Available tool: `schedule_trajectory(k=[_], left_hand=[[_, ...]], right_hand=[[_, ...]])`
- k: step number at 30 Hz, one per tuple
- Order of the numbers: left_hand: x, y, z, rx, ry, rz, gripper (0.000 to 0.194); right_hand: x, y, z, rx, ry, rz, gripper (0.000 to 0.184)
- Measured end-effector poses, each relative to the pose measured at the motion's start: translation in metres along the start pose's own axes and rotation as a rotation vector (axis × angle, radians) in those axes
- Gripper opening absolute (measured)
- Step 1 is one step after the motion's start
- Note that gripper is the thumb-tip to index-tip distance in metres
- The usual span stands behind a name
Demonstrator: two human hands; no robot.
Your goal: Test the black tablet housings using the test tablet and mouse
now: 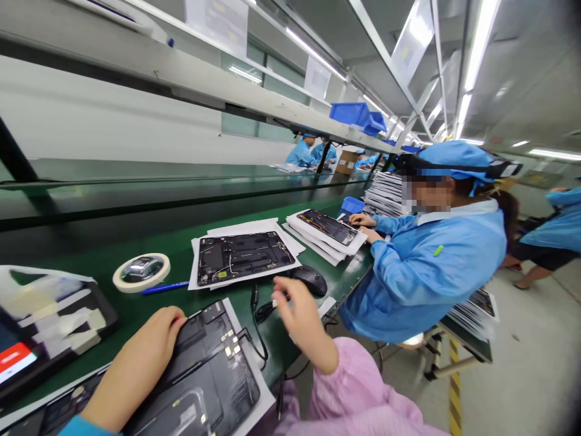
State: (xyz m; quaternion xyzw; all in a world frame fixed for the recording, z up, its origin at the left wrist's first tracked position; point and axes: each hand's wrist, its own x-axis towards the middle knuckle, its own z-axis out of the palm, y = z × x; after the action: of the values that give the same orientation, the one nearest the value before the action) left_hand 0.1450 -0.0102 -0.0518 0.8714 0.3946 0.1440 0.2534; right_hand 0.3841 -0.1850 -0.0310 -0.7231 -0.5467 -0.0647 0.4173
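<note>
My left hand, a blue sleeve edge at its forearm, lies over the far left edge of a black tablet housing. Its fingers are bent together at that edge and their tips are partly hidden. The housing's inner side faces up on white paper, and a small cable reaches its right side. My right hand, in a pink sleeve, hovers to the right of the housing, near a coiled black cable. Its fingers are apart and hold nothing. Farther back, a second tablet housing rests on white sheets.
A black mouse, a tape roll and a blue pen lie on the green bench. At left is a black box with tape scraps. A co-worker in blue sits at right, beside another opened tablet.
</note>
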Motion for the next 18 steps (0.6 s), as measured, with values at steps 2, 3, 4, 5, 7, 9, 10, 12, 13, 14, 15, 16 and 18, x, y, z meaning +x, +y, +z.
schedule_trajectory(k=[2, 3, 4, 5, 7, 9, 10, 12, 13, 14, 15, 16, 18], left_hand=[[0.004, -0.006, 0.004, -0.031, -0.016, 0.008, 0.038], [0.005, -0.009, 0.006, -0.041, -0.017, 0.006, 0.039], [0.006, -0.012, 0.008, -0.045, -0.013, -0.001, 0.039], [0.007, -0.015, 0.010, -0.047, -0.006, -0.007, 0.039], [0.006, -0.021, 0.014, -0.050, 0.008, -0.003, 0.041], [0.007, -0.026, 0.018, -0.050, 0.002, 0.024, 0.042], [0.008, -0.027, 0.018, -0.050, -0.008, 0.043, 0.042], [0.010, -0.028, 0.017, -0.052, -0.017, 0.072, 0.043], [0.010, -0.026, 0.014, -0.053, -0.011, 0.076, 0.042], [0.009, -0.022, 0.010, -0.055, 0.002, 0.072, 0.042], [0.005, -0.016, 0.005, -0.053, 0.015, 0.061, 0.041], [-0.001, -0.007, -0.001, -0.047, 0.025, 0.046, 0.039], [-0.012, 0.014, -0.011, -0.028, 0.004, 0.020, 0.037]], right_hand=[[0.011, 0.039, -0.013, -0.123, 0.196, 0.048, 0.027], [0.013, 0.057, -0.018, -0.183, 0.197, 0.057, 0.030], [0.014, 0.074, -0.022, -0.219, 0.151, 0.055, 0.036], [0.013, 0.088, -0.025, -0.238, 0.092, 0.045, 0.041], [0.008, 0.106, -0.027, -0.238, 0.015, 0.016, 0.046], [0.003, 0.113, -0.027, -0.249, 0.063, 0.013, 0.043], [0.002, 0.114, -0.026, -0.268, 0.111, 0.027, 0.042], [0.006, 0.114, -0.024, -0.306, 0.149, 0.051, 0.042], [0.008, 0.113, -0.023, -0.312, 0.133, 0.051, 0.043], [0.011, 0.111, -0.023, -0.309, 0.109, 0.047, 0.045], [0.012, 0.107, -0.023, -0.296, 0.080, 0.042, 0.047], [0.011, 0.103, -0.025, -0.281, 0.049, 0.038, 0.048], [0.006, 0.098, -0.032, -0.279, -0.003, 0.071, 0.048]])
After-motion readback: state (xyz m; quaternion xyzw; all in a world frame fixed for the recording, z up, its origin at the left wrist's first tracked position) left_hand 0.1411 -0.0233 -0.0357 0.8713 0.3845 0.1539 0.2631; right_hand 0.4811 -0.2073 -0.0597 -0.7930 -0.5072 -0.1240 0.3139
